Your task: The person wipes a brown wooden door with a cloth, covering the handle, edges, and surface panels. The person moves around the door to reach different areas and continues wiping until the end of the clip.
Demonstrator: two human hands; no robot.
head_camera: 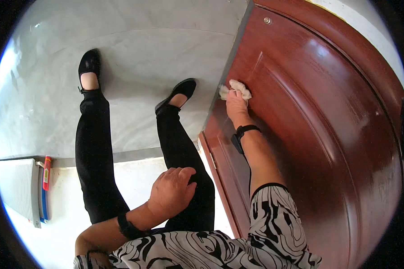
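My right hand [237, 105] grips a crumpled whitish cloth [240, 88] and holds it against the lower part of a reddish-brown panelled door [289, 134], close to its bottom edge. Part of the cloth is hidden by the fingers. My left hand [173, 191] rests near my knee over the black trousers, its fingers loosely curled and nothing seen in it. A dark band is on each wrist.
Grey smooth floor [148, 43] lies under my black shoes. A white ribbed panel [17, 188] stands at the lower left by the pale wall, with a red tube-shaped item [46, 173] beside it. The door frame [219, 181] adjoins the wall.
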